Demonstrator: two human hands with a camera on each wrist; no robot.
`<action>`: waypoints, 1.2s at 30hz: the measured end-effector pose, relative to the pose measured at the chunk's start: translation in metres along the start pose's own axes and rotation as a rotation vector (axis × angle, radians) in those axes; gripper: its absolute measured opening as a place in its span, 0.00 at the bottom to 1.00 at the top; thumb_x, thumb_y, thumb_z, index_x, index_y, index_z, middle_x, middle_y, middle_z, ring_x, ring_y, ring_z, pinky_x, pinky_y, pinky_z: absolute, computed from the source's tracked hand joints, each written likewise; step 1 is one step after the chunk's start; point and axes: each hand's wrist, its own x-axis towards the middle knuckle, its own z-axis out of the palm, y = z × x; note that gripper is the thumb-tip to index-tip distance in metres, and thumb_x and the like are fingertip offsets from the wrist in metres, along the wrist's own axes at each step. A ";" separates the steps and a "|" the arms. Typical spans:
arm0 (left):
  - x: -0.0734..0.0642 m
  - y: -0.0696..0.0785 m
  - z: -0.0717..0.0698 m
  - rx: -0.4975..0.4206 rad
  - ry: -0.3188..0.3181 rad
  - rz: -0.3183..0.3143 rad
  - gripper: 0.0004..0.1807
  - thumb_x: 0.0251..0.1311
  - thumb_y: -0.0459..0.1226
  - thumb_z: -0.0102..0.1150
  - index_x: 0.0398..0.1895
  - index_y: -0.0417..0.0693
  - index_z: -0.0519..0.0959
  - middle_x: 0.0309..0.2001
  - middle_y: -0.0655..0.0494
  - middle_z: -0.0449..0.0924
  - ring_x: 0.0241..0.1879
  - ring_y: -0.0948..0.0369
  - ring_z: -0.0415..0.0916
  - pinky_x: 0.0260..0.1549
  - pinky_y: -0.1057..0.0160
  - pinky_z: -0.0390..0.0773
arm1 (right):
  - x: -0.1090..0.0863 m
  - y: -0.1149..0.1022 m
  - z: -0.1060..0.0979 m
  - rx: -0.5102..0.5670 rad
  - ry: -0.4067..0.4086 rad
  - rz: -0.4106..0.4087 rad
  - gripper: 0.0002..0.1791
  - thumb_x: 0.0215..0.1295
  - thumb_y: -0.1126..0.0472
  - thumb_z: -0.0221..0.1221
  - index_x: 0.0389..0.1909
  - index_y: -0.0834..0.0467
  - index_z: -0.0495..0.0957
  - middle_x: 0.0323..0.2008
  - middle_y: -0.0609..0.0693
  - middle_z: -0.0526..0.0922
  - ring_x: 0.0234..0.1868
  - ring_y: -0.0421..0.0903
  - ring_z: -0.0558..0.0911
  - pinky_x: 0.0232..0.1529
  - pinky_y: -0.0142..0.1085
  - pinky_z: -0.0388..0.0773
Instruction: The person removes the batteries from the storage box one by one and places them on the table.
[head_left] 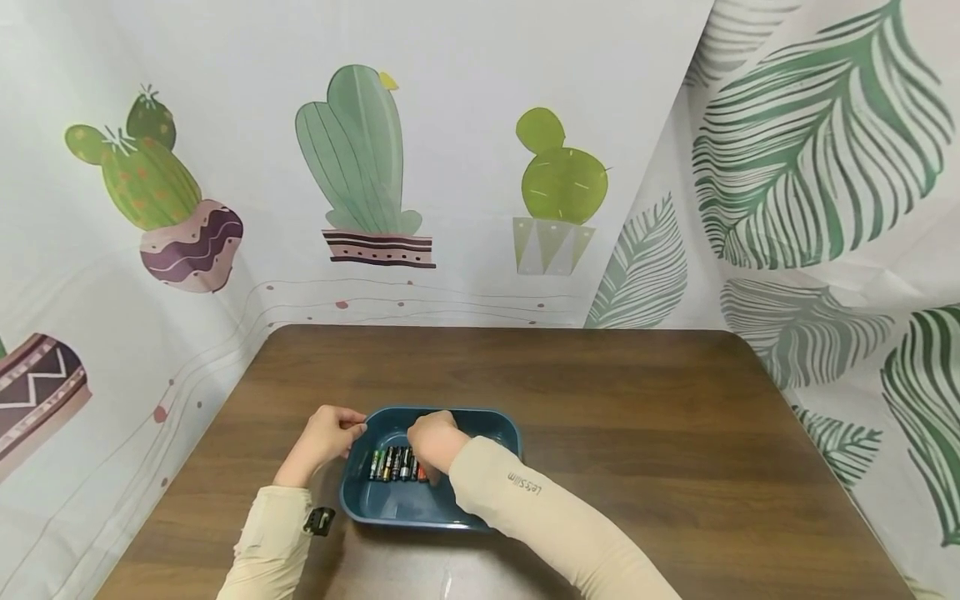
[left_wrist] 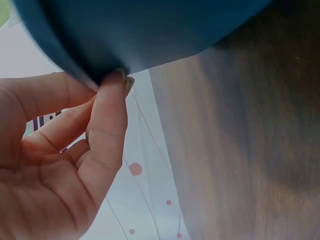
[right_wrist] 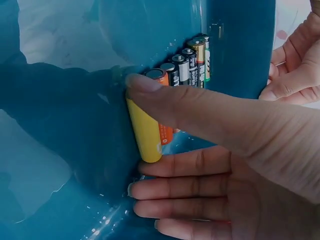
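A blue plastic tray lies on the wooden table with a row of several batteries standing side by side inside. At its left rim, my left hand pinches the edge between thumb and fingers. My right hand reaches down into the tray at the right end of the row. Between its thumb and index finger it holds a yellow battery, lined up against an orange battery. The other fingers lie extended near the tray floor. From the head view, the yellow battery is hidden by the right hand.
The wooden table extends around the tray on both sides and behind it. A printed cloth with cacti and leaves hangs behind the table. A small black device sits at the left wrist. A pale surface shows in front of the tray.
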 end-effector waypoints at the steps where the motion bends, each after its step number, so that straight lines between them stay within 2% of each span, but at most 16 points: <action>1: 0.000 0.000 0.000 -0.001 0.000 0.000 0.09 0.60 0.28 0.58 0.40 0.28 0.81 0.29 0.43 0.82 0.17 0.59 0.76 0.21 0.57 0.82 | 0.000 0.000 0.000 -0.003 -0.002 -0.001 0.26 0.40 0.46 0.77 0.44 0.41 0.81 0.45 0.36 0.79 0.38 0.34 0.76 0.32 0.32 0.78; 5: 0.000 0.001 0.000 0.000 -0.004 0.006 0.09 0.61 0.28 0.57 0.40 0.27 0.81 0.29 0.42 0.82 0.18 0.58 0.77 0.20 0.59 0.82 | 0.001 0.000 0.001 -0.016 -0.008 -0.010 0.24 0.42 0.47 0.76 0.43 0.42 0.81 0.45 0.36 0.79 0.37 0.34 0.75 0.32 0.32 0.78; 10: 0.000 0.000 0.000 0.007 0.002 -0.004 0.09 0.61 0.28 0.58 0.41 0.28 0.81 0.28 0.44 0.82 0.17 0.59 0.75 0.21 0.58 0.82 | 0.000 0.001 0.002 -0.032 -0.007 -0.039 0.20 0.46 0.50 0.74 0.41 0.44 0.80 0.39 0.38 0.78 0.33 0.36 0.73 0.29 0.32 0.76; 18: 0.000 0.000 0.000 0.005 0.003 0.015 0.09 0.61 0.28 0.58 0.40 0.28 0.81 0.28 0.44 0.82 0.17 0.59 0.75 0.22 0.55 0.82 | -0.003 0.001 0.002 -0.035 0.001 -0.023 0.19 0.44 0.48 0.75 0.38 0.44 0.80 0.36 0.38 0.78 0.32 0.36 0.73 0.29 0.32 0.77; 24: 0.001 -0.002 0.001 -0.004 0.003 0.005 0.09 0.60 0.28 0.58 0.41 0.29 0.82 0.29 0.45 0.82 0.18 0.59 0.75 0.21 0.60 0.81 | -0.007 0.002 0.000 -0.042 -0.013 -0.006 0.25 0.45 0.45 0.73 0.46 0.41 0.79 0.39 0.36 0.77 0.31 0.35 0.73 0.26 0.31 0.74; 29: 0.002 -0.004 0.002 -0.002 0.005 0.005 0.10 0.61 0.28 0.58 0.42 0.28 0.81 0.28 0.46 0.82 0.18 0.59 0.75 0.21 0.58 0.81 | -0.013 0.004 -0.002 -0.073 0.004 -0.019 0.28 0.49 0.42 0.70 0.53 0.40 0.75 0.40 0.36 0.76 0.31 0.35 0.71 0.24 0.31 0.69; 36: 0.000 -0.007 0.002 0.009 0.006 0.014 0.10 0.61 0.28 0.58 0.42 0.29 0.81 0.28 0.45 0.81 0.17 0.59 0.74 0.22 0.57 0.81 | -0.022 0.008 -0.004 -0.118 0.072 -0.059 0.21 0.48 0.38 0.67 0.43 0.41 0.78 0.33 0.36 0.76 0.30 0.36 0.72 0.29 0.32 0.71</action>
